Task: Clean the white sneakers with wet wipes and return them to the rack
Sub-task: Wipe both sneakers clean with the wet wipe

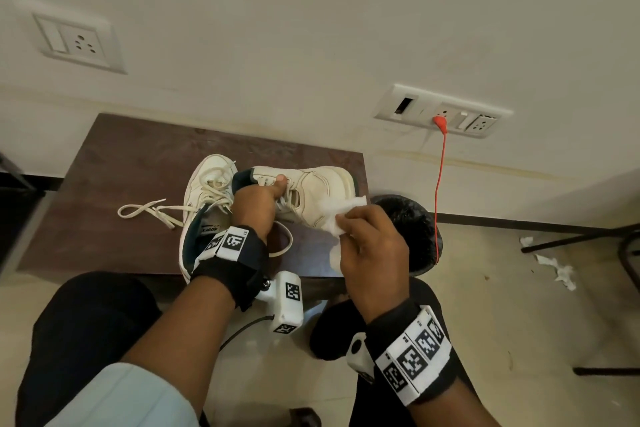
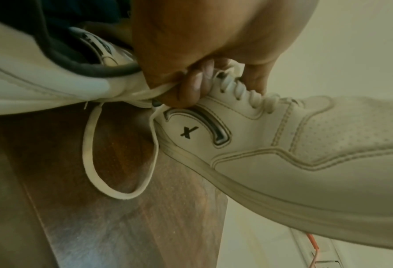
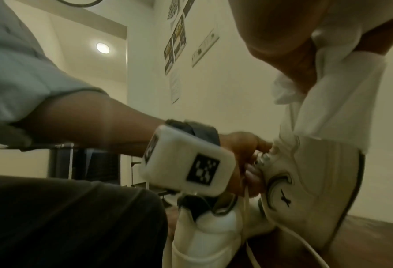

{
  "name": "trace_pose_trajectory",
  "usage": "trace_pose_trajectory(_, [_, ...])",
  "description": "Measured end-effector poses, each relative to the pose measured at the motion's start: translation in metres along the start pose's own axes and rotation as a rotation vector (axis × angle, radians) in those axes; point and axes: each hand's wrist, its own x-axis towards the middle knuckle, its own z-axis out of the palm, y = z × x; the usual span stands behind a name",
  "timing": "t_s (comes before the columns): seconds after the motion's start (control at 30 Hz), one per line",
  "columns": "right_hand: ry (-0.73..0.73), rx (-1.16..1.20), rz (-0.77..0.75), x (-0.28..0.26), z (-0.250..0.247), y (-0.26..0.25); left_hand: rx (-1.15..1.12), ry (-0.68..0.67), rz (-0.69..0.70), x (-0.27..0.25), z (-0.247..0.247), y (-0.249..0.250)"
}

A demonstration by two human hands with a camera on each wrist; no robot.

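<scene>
On the dark wooden table (image 1: 121, 166) against the wall, one white sneaker (image 1: 204, 204) lies flat with its laces trailing, while the second sneaker (image 1: 311, 191) is tipped up beside it, toe toward the black bin (image 1: 412, 218) on the floor. The left hand (image 1: 256, 201) grips that raised shoe at the lace area, fingers (image 2: 190, 85) curled in (thumb on top), so it should brace firmly as the wipe presses. The right hand (image 1: 370, 243) pinches a folded wet wipe (image 1: 343, 210) against the shoe's side; short strokes along the stitched seams, refolding to a clean face, would likely serve best.
</scene>
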Motion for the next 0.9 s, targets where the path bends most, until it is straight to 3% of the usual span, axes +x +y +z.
trace_pose_trajectory(0.07, [-0.019,-0.019,-0.007,-0.003,0.002,0.003,0.006,-0.007,0.014,0.000,0.001,0.002])
trace_pose_trajectory(0.23, [0.168,0.016,0.009,0.018,-0.005,0.001,0.109,0.013,0.044,0.000,-0.001,0.005])
trace_pose_trajectory(0.3, [0.180,0.014,0.018,0.031,-0.008,-0.003,0.128,0.008,0.045,0.000,-0.001,0.003])
trace_pose_trajectory(0.43, [0.133,0.037,-0.017,0.038,-0.006,-0.004,0.171,0.032,0.076,0.004,0.000,0.003])
trace_pose_trajectory(0.53, [0.010,0.008,-0.046,0.020,0.008,0.000,0.137,0.046,0.087,0.004,0.003,0.007])
trace_pose_trajectory(0.63, [-0.026,0.014,0.016,-0.002,0.020,0.008,0.100,0.050,0.071,0.003,0.004,0.015])
trace_pose_trajectory(0.8, [0.131,0.055,0.106,0.008,0.013,0.014,0.385,0.070,0.193,0.000,0.016,0.017])
trace_pose_trajectory(0.9, [0.148,0.025,0.183,0.014,0.010,0.026,0.558,0.072,0.216,-0.004,0.030,0.017])
